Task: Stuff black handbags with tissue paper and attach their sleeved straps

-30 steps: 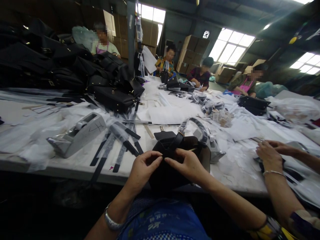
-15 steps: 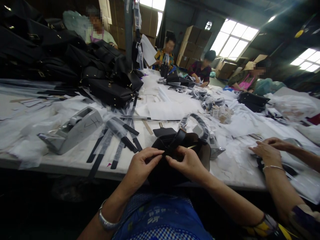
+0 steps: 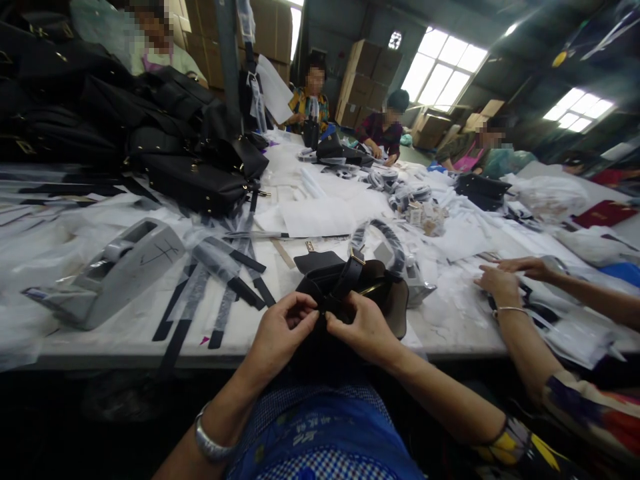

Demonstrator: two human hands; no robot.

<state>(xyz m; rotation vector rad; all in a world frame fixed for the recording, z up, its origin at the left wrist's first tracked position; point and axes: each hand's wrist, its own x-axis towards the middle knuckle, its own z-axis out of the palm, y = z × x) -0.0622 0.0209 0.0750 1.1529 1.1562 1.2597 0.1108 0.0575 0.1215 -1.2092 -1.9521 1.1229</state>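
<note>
A small black handbag (image 3: 320, 281) stands at the table's front edge, its brown-grey inside facing up. A strap with a gold buckle (image 3: 357, 256) crosses its top, and a plastic-wrapped handle loops up behind. My left hand (image 3: 283, 331) is closed, thumb and forefinger pinched at the bag's near upper edge. Close beside it, my right hand (image 3: 369, 331) pinches the same edge, its fingers partly inside the opening. Between the two fingertips shows a tiny bright spot, too small to name. The bag's lower front lies in shadow, partly behind my hands.
Left of the bag are plastic-wrapped black straps (image 3: 215, 267) and a grey tape dispenser (image 3: 115, 273). Black bags (image 3: 195, 177) are heaped at the back left. At right, a co-worker's hands (image 3: 505, 283) work close by. White paper sheets (image 3: 315, 217) cover the middle; several people sit beyond.
The view has turned slightly, so the scene sits further left. Both hands remain pinched at the bag's edge, with the left fingers a little more curled. The co-worker's hands still work at the right.
</note>
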